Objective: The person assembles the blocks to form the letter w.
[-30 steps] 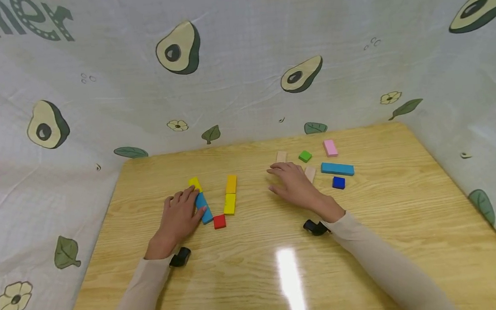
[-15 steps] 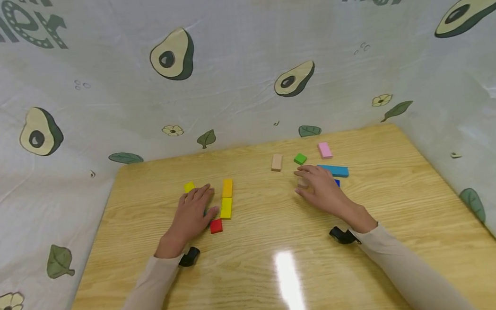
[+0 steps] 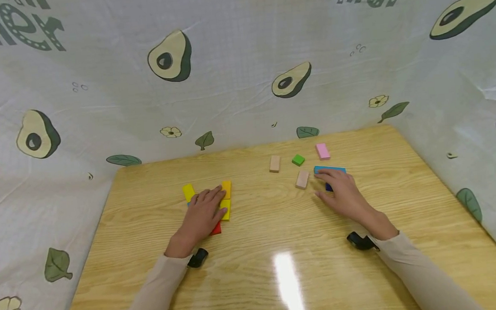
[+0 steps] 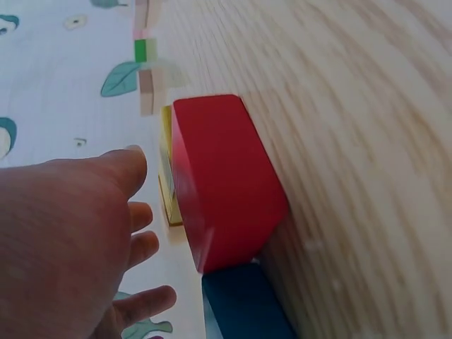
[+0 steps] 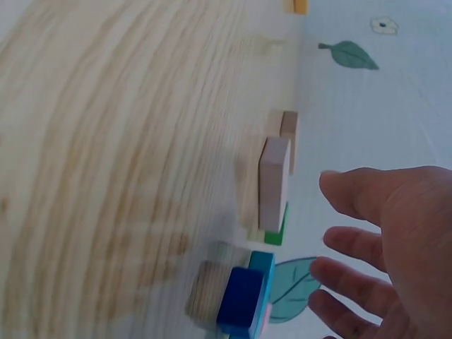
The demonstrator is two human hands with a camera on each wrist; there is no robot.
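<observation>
My left hand (image 3: 200,215) hovers with loosely spread fingers over a small group of wooden blocks, fingertips by the orange block (image 3: 227,187) and the yellow block (image 3: 226,210) below it. Partly under this hand lie a red block (image 4: 226,176) and a blue block (image 4: 247,304), touching at a corner; another yellow block (image 3: 188,192) shows past the knuckles. On the right, my right hand (image 3: 346,196) is held over a long light-blue block (image 3: 331,169) and a dark blue block (image 5: 240,300), the latter mostly hidden in the head view. Neither hand grips anything.
Left of my right hand lie two beige blocks, a nearer one (image 3: 302,179) and a farther one (image 3: 275,163). A green block (image 3: 298,160) and a pink block (image 3: 322,151) lie farther back. A patterned cloth (image 3: 236,103) stands behind the wooden table (image 3: 255,268).
My left hand has slid rightward from the blue block toward the orange and yellow ones. My right hand has moved right, from the beige blocks to the blue ones, uncovering the beige pair.
</observation>
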